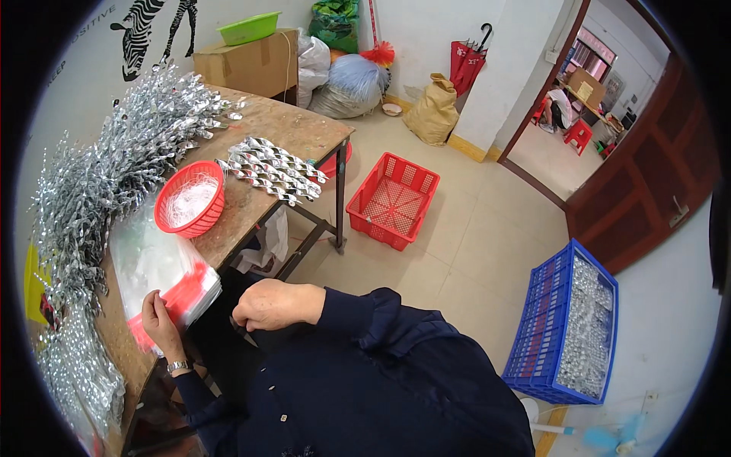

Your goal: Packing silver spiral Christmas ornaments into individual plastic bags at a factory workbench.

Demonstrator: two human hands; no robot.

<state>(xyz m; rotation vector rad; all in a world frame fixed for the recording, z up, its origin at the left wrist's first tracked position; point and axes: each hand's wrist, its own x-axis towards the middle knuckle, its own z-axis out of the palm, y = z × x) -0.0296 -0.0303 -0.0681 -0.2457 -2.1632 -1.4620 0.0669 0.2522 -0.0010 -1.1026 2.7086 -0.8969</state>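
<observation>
My left hand (161,329), with a metal watch at its wrist, is at the near edge of a stack of clear plastic bags (148,247). Its fingers are bent together at the bags' red-banded end, pinching there. My right hand (276,305) is closed in front of my body, off the table's edge; whatever its curled fingers hold is hidden. Just beyond the bags, a round red basket (216,207) holds fine white strands. Right of it lie silver twisted strips (276,169) in a row.
Silver glittery strands (122,152) heap along the left of the wooden table (304,129). A red crate (390,232) stands on the floor beyond it. At right, a blue crate (544,324) holds silver pieces. Sacks (432,110) and an umbrella (466,65) stand by the back wall; a door (647,167) is open.
</observation>
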